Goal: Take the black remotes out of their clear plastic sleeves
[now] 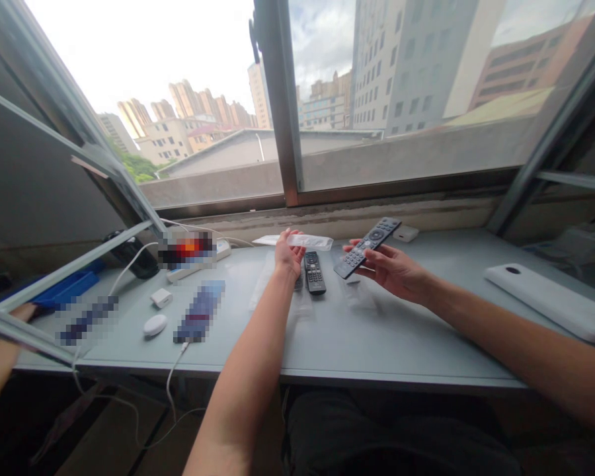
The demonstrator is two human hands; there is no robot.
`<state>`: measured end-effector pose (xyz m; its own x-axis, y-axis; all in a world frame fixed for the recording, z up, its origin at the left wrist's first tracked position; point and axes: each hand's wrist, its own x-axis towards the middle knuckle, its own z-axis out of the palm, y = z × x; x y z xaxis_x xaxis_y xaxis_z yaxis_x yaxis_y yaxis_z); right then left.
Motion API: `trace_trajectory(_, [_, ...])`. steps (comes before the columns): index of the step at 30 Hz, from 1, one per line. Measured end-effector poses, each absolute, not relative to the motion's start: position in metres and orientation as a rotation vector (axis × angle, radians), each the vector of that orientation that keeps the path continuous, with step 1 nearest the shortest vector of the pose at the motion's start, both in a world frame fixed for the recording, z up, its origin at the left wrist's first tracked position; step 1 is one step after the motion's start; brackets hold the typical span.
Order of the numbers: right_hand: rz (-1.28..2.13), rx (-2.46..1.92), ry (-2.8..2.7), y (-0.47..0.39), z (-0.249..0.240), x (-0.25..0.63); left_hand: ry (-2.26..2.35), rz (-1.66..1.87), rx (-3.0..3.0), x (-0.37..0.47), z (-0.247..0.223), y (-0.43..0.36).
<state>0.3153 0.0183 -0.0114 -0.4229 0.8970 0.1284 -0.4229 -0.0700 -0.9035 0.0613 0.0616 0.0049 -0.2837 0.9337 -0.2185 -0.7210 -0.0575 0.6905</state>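
A black remote control (371, 246) is held tilted above the table by my right hand (394, 268), fingers beneath it and thumb at its edge. My left hand (290, 253) has curled fingers around a clear plastic sleeve (310, 242) that sticks out on both sides. A second black remote (315, 274) lies on the table (347, 350) just right of my left hand. Clear plastic bags lie beside and under my left forearm, and another clear bag (361, 297) rests below my right hand.
At left are a blurred-out phone (199, 312) with a cable, a round white case (155, 325), a white adapter (161, 298) and a power strip (198, 261). A long white object (548, 301) lies right. Another person's arm (0, 363) shows far left, beyond a metal frame.
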Motion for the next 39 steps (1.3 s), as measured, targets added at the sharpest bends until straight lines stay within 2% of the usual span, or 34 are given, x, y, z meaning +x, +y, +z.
trace_trajectory(11, [0.816, -0.610, -1.783, 0.002, -0.010, 0.315, 0.870, 1.666, 0.341, 0.062, 0.006, 0.061])
trace_trajectory(24, [0.448, -0.637, -1.930, 0.007, -0.013, 0.319, 0.870, 1.657, 0.341, 0.061, 0.005, 0.062])
trace_trajectory(26, [0.542, -0.655, -1.904, 0.009, -0.015, 0.319, 0.874, 1.659, 0.344, 0.062, 0.005, 0.061])
trace_trajectory(32, [1.260, -0.762, -1.568, 0.020, -0.023, 0.319, 0.884, 1.654, 0.337, 0.062, 0.006, 0.060])
trace_trajectory(39, [1.749, -0.794, -1.098, 0.028, -0.018, 0.321, 0.878, 1.663, 0.343, 0.063, 0.006, 0.060])
